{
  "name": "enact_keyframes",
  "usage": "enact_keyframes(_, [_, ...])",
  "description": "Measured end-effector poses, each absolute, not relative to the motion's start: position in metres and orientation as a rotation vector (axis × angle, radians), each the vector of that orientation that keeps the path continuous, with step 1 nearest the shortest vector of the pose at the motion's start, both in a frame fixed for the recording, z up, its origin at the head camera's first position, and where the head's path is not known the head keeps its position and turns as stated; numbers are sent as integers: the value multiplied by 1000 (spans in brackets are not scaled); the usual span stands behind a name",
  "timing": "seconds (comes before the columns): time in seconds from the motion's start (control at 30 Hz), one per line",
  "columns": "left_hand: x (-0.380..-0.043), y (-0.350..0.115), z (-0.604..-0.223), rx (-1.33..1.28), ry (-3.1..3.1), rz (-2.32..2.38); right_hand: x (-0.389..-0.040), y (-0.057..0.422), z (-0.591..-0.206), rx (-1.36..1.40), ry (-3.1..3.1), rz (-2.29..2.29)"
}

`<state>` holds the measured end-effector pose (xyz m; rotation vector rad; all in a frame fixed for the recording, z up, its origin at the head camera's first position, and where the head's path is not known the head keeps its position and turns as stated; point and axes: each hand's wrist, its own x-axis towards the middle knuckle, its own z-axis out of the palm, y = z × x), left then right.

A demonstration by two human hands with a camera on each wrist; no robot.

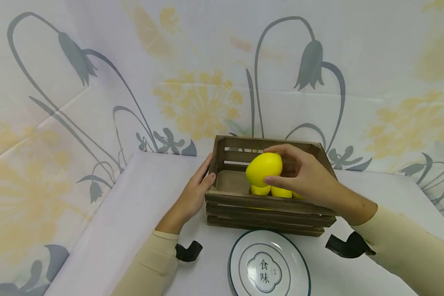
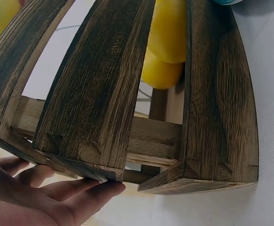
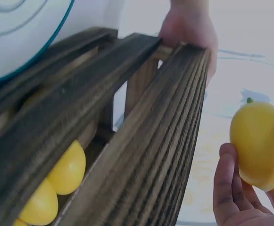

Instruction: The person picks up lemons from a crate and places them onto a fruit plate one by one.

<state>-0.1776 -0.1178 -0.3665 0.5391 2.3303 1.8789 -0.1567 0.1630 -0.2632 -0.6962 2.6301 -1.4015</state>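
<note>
A brown slatted wooden crate (image 1: 271, 209) stands on the white table, with several yellow lemons (image 1: 281, 192) inside toward its right half. My left hand (image 1: 192, 197) holds the crate's left end, thumb at the top rim and fingers along the outside. In the left wrist view, the fingertips of that hand (image 2: 56, 197) touch the slat ends. Above the crate's opening, my right hand (image 1: 314, 176) pinches one lemon (image 1: 263, 169) between thumb and fingers. The right wrist view shows this lemon (image 3: 258, 143) with a small green stem end, raised clear of the crate.
A round white plate (image 1: 240, 267) with a dark green rim and printed characters lies just in front of the crate. Behind it hangs a flower-patterned cloth (image 1: 214, 49). Black straps (image 1: 349, 246) stick out near both wrists.
</note>
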Motion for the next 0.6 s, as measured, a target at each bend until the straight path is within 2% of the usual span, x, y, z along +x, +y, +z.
enact_keyframes(0.6, [-178, -117, -366, 547, 2346, 1876, -137, 178, -288, -733, 2580, -1588])
